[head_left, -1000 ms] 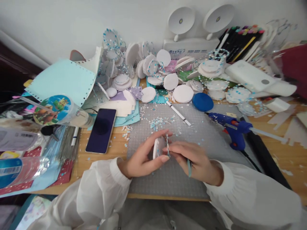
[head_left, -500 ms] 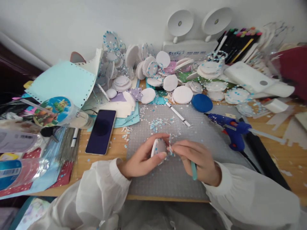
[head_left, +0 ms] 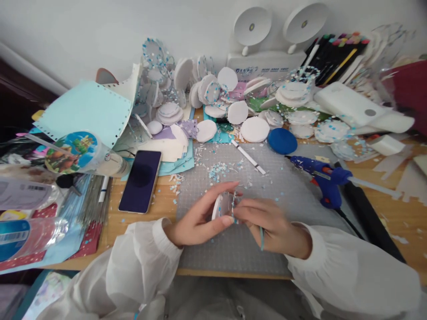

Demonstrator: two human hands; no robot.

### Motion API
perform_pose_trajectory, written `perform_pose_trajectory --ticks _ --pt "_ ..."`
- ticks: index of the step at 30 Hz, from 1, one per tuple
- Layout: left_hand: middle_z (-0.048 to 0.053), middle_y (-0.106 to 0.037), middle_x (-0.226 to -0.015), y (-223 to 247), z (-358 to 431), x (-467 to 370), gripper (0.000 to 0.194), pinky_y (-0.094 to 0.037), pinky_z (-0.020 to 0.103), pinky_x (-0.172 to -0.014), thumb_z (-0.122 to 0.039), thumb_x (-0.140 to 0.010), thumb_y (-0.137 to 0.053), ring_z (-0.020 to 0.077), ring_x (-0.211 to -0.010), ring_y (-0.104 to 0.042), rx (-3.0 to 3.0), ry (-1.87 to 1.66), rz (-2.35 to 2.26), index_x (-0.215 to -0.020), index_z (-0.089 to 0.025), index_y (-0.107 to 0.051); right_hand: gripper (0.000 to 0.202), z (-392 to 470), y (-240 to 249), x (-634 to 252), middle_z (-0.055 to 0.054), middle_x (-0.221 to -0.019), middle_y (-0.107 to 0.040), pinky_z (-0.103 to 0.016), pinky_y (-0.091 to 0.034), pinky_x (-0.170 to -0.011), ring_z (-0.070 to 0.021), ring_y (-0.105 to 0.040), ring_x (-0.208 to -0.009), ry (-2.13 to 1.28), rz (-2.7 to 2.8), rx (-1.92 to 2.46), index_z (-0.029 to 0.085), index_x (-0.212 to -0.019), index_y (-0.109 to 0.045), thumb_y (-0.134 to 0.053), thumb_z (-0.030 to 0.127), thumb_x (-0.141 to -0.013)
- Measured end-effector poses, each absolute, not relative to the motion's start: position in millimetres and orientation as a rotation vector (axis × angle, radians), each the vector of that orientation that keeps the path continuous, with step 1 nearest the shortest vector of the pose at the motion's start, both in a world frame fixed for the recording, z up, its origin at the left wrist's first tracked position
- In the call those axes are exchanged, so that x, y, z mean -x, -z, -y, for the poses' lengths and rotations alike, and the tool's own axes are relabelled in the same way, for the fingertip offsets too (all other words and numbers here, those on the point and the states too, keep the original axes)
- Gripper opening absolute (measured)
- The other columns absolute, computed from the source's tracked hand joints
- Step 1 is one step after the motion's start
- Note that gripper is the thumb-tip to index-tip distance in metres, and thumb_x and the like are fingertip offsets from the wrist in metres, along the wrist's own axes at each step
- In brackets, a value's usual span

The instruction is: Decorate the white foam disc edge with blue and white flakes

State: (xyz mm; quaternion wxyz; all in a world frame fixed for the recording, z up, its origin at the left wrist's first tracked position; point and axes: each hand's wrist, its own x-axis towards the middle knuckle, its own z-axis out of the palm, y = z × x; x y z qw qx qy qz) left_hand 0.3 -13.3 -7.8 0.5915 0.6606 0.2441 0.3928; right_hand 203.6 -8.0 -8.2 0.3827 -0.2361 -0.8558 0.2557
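Far left of the hands, at the desk edge: clear plastic bottles point(head_left: 23, 231) lying on their sides over blue and red paper. Up and left of the left hand, a sealed drink cup point(head_left: 78, 153) with a cartoon lid, tipped over, under a sheet of pale blue perforated paper point(head_left: 85, 111). Just left of the left hand, a dark smartphone point(head_left: 140, 181) flat on the wooden desk, screen off. Left hand point(head_left: 196, 220) rests on the grey cutting mat point(head_left: 233, 249), thumb and fingers curled around a small white disc point(head_left: 218, 207) held on edge; the disc sits between the two hands, above the mat's near centre. Right hand point(head_left: 270, 224) pressed close against it, fingertips pinching a thin strip speckled with blue bits point(head_left: 234, 205) against the disc's rim; a teal strip point(head_left: 262, 238) hangs from this hand, whether a tool or a band I cannot tell. Beyond the hands, blue and white paper scraps point(head_left: 218, 170) scattered on the mat, a white pen point(head_left: 248, 158) lying aslant, then a heap of white discs point(head_left: 233, 102) against the wall. Up and right of the right hand, a round blue lid point(head_left: 282, 141), near it a blue glue gun point(head_left: 322, 178) lying on the mat's edge. Far right back, a row of coloured markers point(head_left: 336, 55).
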Motion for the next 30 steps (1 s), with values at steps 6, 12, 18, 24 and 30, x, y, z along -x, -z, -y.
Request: perform_pose_trajectory --ticks 6,12,18,24,30 --pt "0.01 -0.052 -0.12 5.5 11.1 -2.9 0.038 -0.041 0.036 -0.097 -0.026 -0.089 -0.055 0.0224 -0.112 -0.051 -1.481 -0.989 -0.583 -0.126 -0.022 -0.045 0.017 9.7 0.3 -198.7 -0.001 -0.07 -0.057 -0.023 -0.042 -0.058 -0.0108 -0.052 -0.064 -0.822 2.143 0.669 0.018 -0.093 -0.055 -0.044 0.006 -0.088" --pt "0.009 -0.052 -0.117 4.9 9.6 -5.4 0.035 -0.041 0.037 -0.097 -0.026 -0.088 -0.057 0.0217 -0.112 -0.051 -1.373 -1.004 -0.514 -0.12 -0.022 -0.044 0.015 11.5 -0.9 -198.6 0.0 -0.073 -0.057 -0.021 -0.043 -0.06 -0.0097 -0.052 -0.065 -0.827 2.085 0.701 0.018 -0.094 -0.053 -0.045 0.007 -0.089" --pt "0.009 -0.053 -0.118 4.0 9.2 -5.3 0.032 -0.04 0.037 -0.099 -0.022 -0.088 -0.058 0.0207 -0.113 -0.051 -1.348 -1.023 -0.477 -0.118 -0.022 -0.046 0.018 13.0 -0.5 -197.4 -0.002 -0.077 -0.06 -0.021 -0.046 -0.066 -0.0095 -0.056 -0.07 -0.824 2.037 0.689 0.018 -0.094 -0.054 -0.046 0.004 -0.088" --pt "0.01 -0.054 -0.12 3.8 9.3 -6.5 0.03 -0.041 0.037 -0.098 -0.019 -0.089 -0.056 0.0207 -0.114 -0.052 -1.349 -1.015 -0.47 -0.117 -0.021 -0.046 0.021 11.9 -2.7 -194.9 -0.003 -0.078 -0.064 -0.021 -0.049 -0.068 -0.0105 -0.06 -0.074 -0.761 2.0 0.676 0.018 -0.094 -0.056 -0.046 0.002 -0.087" --pt "0.01 -0.053 -0.119 3.6 10.8 -6.5 0.031 -0.04 0.036 -0.097 -0.02 -0.088 -0.056 0.0206 -0.112 -0.051 -1.335 -0.979 -0.446 -0.118 -0.021 -0.047 0.023 10.5 -6.7 -195.3 -0.004 -0.081 -0.068 -0.021 -0.052 -0.071 -0.0115 -0.065 -0.079 -0.726 1.98 0.646 0.019 -0.097 -0.06 -0.047 0.003 -0.087"
